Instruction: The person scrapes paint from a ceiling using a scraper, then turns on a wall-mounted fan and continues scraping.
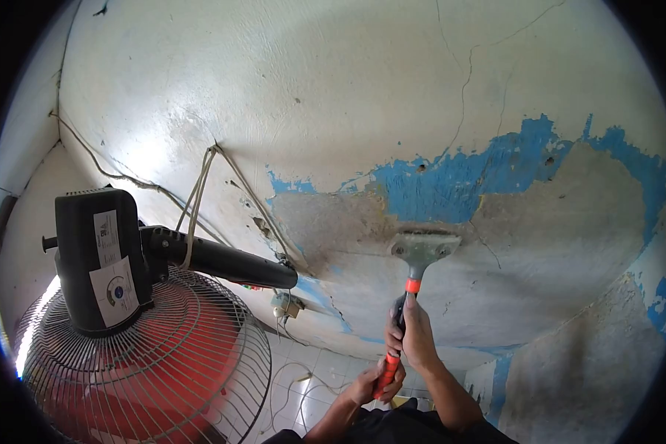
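A long scraper [420, 260] with a wide grey head and a red and black handle stands against the wall, its blade edge at the bare grey plaster just under a strip of blue paint [451, 181]. My right hand [416, 337] is wrapped round the upper handle, below the red collar. Lower down, my left hand [377, 379] grips the red end of the handle. Cream paint [348, 89] covers the wall above the blue strip, with thin cracks running through it.
At the left, a large fan [148, 355] with a wire cage and red blades hangs from a black pole [229, 263], tied with cord [197, 200]. A socket box [287, 305] and loose cables are low on the wall. White floor tiles [314, 407] show below.
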`<state>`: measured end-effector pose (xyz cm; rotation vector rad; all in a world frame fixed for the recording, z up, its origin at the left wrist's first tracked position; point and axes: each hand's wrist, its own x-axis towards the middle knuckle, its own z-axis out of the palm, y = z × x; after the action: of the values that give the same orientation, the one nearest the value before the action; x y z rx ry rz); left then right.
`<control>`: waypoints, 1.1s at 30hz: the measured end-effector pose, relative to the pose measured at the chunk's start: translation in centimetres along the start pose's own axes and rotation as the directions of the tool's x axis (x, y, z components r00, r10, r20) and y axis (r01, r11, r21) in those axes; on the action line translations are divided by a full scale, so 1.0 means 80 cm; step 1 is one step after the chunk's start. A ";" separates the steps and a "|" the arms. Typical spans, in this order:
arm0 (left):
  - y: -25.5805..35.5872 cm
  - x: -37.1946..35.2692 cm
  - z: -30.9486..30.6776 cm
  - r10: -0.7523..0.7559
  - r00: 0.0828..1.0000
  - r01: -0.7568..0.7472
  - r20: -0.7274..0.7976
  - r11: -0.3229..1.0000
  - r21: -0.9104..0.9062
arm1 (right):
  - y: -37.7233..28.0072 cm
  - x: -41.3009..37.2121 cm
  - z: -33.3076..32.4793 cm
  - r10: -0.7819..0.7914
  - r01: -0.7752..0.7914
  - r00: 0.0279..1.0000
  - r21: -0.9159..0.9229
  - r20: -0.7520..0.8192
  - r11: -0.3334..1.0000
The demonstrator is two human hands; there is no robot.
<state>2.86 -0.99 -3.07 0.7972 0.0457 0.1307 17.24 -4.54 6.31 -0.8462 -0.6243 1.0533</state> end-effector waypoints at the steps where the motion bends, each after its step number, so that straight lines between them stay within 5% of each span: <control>1: 0.009 0.003 0.006 0.014 0.999 -0.013 -0.031 0.999 0.048 | -0.005 0.003 0.003 -0.012 0.012 1.000 -0.021 -0.005 1.000; 8: -0.014 -0.006 0.015 -0.079 0.985 0.084 -0.156 0.996 0.025 | 0.006 -0.004 -0.008 -0.014 0.007 0.997 -0.098 -0.070 0.995; 14: 0.025 0.029 0.045 0.022 0.989 -0.001 -0.148 0.990 0.141 | -0.064 0.011 0.015 -0.145 0.139 0.989 -0.137 -0.039 0.981; 21: -0.008 0.028 0.030 0.010 0.991 0.009 -0.135 0.990 0.142 | -0.009 -0.009 -0.034 0.010 -0.010 1.000 -0.169 0.001 0.985; 24: 0.016 0.037 0.048 0.061 0.981 -0.026 -0.184 0.983 0.183 | -0.010 -0.005 -0.051 -0.257 0.265 0.962 -0.552 0.092 0.791; 26: 0.033 0.056 0.050 0.143 0.965 -0.092 -0.218 0.970 0.225 | 0.019 -0.017 -0.067 -0.327 0.286 0.945 -0.503 0.009 0.815; 30: 0.048 0.077 0.063 0.253 0.948 -0.180 -0.191 0.926 0.333 | 0.081 -0.080 -0.085 -0.252 0.183 0.966 -0.553 -0.050 0.813; 33: 0.048 0.090 0.068 0.282 0.946 -0.220 -0.158 0.919 0.327 | 0.105 -0.107 -0.078 -0.015 -0.005 0.999 -0.360 -0.051 0.933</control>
<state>10.08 -1.25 3.54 1.0973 0.1590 0.4595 14.78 -12.22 -4.55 -1.1873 -0.7884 0.9207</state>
